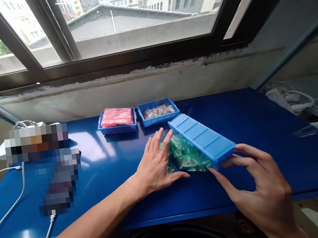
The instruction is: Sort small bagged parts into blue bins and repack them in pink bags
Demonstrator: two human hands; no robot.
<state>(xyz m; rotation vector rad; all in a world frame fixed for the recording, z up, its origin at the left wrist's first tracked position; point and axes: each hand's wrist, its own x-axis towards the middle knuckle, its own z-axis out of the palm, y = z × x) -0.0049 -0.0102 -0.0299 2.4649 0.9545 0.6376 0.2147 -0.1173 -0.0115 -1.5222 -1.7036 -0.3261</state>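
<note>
My right hand grips the near right end of a blue plastic bin, which is tipped on its side with its ribbed face toward me. Small green packets, clear-looking and shiny, lie heaped on the table at the bin's open side. On the left of this heap is my left hand, fingers spread and thumb stretched out, touching or nearly touching the packets. Part of the heap is hidden behind the left fingers and the bin.
A blue bin of pink packets and another blue bin of clear packets stand at the back of the blue table. White cables and blurred-out items lie on the left. A window is behind.
</note>
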